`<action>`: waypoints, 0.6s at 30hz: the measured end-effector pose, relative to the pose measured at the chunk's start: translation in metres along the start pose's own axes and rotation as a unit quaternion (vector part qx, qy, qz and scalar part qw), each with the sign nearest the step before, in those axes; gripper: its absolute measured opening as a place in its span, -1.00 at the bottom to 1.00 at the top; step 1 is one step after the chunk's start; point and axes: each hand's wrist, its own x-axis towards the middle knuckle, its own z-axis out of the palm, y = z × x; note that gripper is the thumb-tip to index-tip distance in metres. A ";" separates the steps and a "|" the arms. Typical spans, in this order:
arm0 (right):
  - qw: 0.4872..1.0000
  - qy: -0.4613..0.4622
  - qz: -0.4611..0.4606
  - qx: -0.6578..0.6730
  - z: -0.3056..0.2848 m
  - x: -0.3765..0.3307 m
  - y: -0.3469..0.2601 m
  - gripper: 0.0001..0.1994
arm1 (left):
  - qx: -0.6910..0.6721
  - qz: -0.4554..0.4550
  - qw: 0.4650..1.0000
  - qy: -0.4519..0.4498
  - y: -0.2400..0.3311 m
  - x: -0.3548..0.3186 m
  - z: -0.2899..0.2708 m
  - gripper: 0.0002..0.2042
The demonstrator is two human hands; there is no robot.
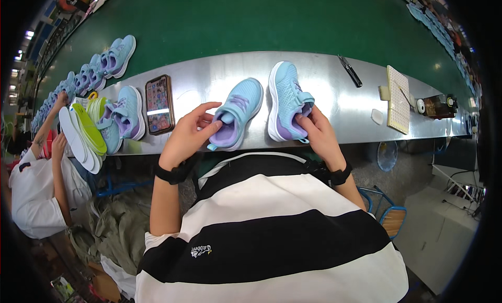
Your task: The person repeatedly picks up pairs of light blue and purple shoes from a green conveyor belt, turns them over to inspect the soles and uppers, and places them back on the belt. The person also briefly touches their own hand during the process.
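Two light-blue sneakers with lilac lining stand on the metal table edge in front of me. My left hand (pixel 194 130) grips the left sneaker (pixel 243 107) at its collar, thumb at the opening and fingers behind. On the right sneaker (pixel 285 94), which is turned slightly outward, my right hand (pixel 320 131) holds the collar, its thumb reaching into the opening. Both toes point away from me. Part of each heel shows below the hands; fingertips inside the shoes are hidden.
Left of me lie a phone (pixel 159 104), another pair of sneakers (pixel 128 112) and stacked white and green insoles (pixel 81 136). More sneakers (pixel 117 57) line the green belt (pixel 261 21). A co-worker (pixel 42 188) is at far left. At right are a cutter (pixel 350 71), a notepad (pixel 397 99) and a dark bottle (pixel 438 106).
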 end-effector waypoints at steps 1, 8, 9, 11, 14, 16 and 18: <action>0.998 0.005 0.028 0.059 0.000 0.003 0.002 -0.59 | -0.087 -0.004 0.996 0.002 -0.003 0.002 0.005 -0.55; 0.975 -0.027 0.033 0.218 0.024 0.008 -0.007 -0.51 | -0.363 0.040 0.930 0.045 -0.014 0.000 0.053 -0.53; 0.970 -0.026 0.051 0.235 0.026 0.010 -0.010 -0.49 | -0.386 0.040 0.920 0.051 -0.013 -0.001 0.058 -0.53; 0.960 -0.038 0.019 0.278 0.028 0.013 -0.017 -0.45 | -0.434 0.043 0.898 0.056 -0.009 -0.001 0.061 -0.53; 0.957 -0.044 0.003 0.288 0.027 0.016 -0.022 -0.41 | -0.506 0.041 0.860 0.054 0.002 0.002 0.057 -0.49; 0.963 -0.040 -0.074 0.258 0.025 0.016 -0.019 -0.41 | -0.507 0.067 0.856 0.073 0.008 0.002 0.055 -0.46; 0.959 -0.035 -0.090 0.265 0.022 0.014 -0.013 -0.41 | -0.461 0.144 0.872 0.084 0.012 0.000 0.056 -0.46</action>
